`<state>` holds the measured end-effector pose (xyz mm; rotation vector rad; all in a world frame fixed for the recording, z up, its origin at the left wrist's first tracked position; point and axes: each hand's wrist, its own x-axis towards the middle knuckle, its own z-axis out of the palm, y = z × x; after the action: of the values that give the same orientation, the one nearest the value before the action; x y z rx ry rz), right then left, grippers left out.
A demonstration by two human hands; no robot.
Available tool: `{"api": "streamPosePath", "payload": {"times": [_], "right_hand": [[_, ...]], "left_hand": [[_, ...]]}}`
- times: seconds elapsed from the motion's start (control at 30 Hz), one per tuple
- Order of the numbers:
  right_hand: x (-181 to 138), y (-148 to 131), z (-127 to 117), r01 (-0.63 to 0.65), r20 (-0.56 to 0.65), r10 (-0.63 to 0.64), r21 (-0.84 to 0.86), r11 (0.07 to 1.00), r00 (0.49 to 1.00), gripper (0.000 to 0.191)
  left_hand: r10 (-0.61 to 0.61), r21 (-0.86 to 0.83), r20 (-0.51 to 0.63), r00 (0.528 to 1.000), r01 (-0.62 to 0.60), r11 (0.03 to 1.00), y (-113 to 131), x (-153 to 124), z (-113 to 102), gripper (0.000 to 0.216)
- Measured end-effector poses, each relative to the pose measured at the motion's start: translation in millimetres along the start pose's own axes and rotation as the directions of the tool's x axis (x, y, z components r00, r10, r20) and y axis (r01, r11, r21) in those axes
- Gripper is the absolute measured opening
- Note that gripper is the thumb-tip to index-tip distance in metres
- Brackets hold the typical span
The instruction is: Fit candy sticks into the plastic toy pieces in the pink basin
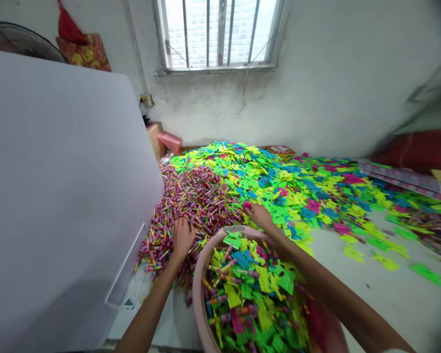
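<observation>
My left hand [183, 236] reaches into a heap of small striped tubes [202, 191], its fingers curled down among them; what they hold is hidden. At the right edge of that heap, my right hand [260, 216] has its fingers closed at a pink plastic piece [247, 205]. Between my forearms stands a pink tub [200, 284], filled with a mix of striped tubes and flat plastic pieces [263, 279] in green, yellow, blue and pink. Just beyond my right hand spreads a big pile of similar bright plastic pieces [238, 164].
A large white panel [66, 196] rises close on the left. Loose plastic pieces [385, 242] lie scattered over the white surface at right, near printed sheets [404, 179]. Along the wall are a small box [281, 152] and a pink block [169, 141], below a barred window [220, 34].
</observation>
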<state>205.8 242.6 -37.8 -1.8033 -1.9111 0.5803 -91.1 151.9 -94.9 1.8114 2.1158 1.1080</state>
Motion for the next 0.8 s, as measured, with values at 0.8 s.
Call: {"api": "streamPosePath", "payload": {"times": [0.8], "right_hand": [[-173.7,-119.1,-37.3,-0.184,0.213,-0.077,0.944,0.275,0.974,0.028]], "left_hand": [[0.013,-0.723,0.063,0.998,0.037,0.689,131.6,-89.7,-101.1,0.02]]}}
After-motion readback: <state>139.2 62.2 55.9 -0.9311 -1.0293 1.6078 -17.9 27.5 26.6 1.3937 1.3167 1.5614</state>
